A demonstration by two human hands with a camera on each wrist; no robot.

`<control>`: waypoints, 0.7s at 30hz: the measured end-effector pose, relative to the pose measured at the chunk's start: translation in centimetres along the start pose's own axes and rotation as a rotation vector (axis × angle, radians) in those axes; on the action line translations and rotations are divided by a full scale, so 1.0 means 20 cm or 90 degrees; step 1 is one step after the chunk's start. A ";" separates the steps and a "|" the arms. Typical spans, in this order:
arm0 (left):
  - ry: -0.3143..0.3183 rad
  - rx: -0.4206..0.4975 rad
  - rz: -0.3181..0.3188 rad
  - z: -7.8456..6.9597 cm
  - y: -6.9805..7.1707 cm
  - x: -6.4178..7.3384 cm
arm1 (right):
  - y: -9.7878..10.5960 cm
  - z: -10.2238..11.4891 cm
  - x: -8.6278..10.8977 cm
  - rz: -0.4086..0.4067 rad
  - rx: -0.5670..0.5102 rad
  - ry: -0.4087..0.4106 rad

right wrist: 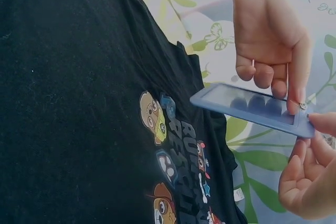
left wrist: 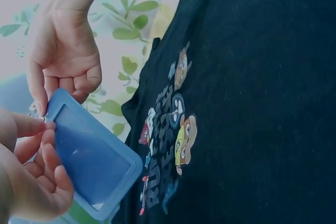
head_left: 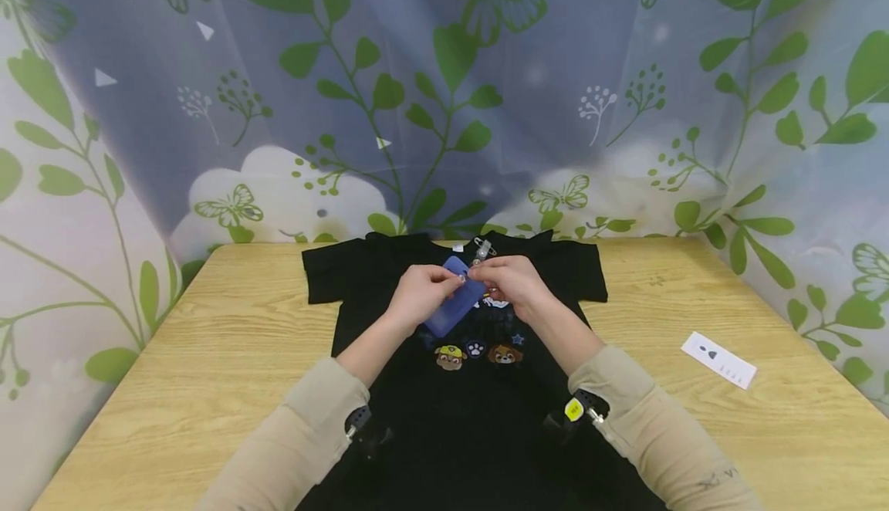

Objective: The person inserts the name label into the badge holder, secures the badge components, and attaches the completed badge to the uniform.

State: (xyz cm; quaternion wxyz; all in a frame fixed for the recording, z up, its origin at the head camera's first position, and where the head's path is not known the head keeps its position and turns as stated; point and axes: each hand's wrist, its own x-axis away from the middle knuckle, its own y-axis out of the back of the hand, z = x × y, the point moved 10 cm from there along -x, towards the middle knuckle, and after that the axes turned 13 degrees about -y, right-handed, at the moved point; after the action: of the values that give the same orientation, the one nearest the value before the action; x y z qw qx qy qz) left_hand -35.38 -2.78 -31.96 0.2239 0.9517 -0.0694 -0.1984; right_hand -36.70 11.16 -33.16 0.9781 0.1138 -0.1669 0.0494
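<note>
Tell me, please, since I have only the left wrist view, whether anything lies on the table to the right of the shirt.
Observer: Yes, in the head view a white card with dark marks lies on the wooden table, to the right of the black shirt.
Operator: Thank you; from the head camera, does the blue holder cover any of the print?
Observer: Yes, in that view it hides part of it.
Operator: Could you also tell me if a tag shows on the shirt?
Observer: A small white tag shows near the middle of the shirt's far edge.
</note>
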 end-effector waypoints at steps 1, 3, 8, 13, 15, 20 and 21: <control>-0.016 -0.031 -0.003 -0.01 0.01 0.00 | 0.00 0.00 0.00 -0.002 0.001 0.000; -0.043 -0.078 -0.010 -0.03 0.02 0.00 | 0.01 0.00 0.00 -0.004 0.006 0.002; -0.079 -0.098 -0.044 -0.06 0.06 0.01 | 0.02 0.00 0.00 -0.010 0.018 0.003; -0.089 -0.100 -0.064 -0.06 0.11 -0.01 | 0.02 0.00 0.00 0.001 0.025 0.003; -0.080 -0.089 -0.047 -0.04 0.10 -0.02 | 0.02 0.00 0.00 0.009 0.026 0.004; -0.032 -0.036 0.016 0.02 0.05 -0.02 | 0.01 -0.01 -0.01 0.028 0.030 0.002; -0.024 -0.022 0.025 0.03 0.04 -0.02 | 0.01 -0.01 -0.01 0.031 0.032 0.002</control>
State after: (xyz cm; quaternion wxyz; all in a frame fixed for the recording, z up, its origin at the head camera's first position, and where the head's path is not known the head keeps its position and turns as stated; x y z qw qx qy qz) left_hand -36.00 -3.74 -31.93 0.2428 0.9423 -0.0888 -0.2128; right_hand -36.82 11.43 -33.38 0.9737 0.1340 -0.1668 0.0777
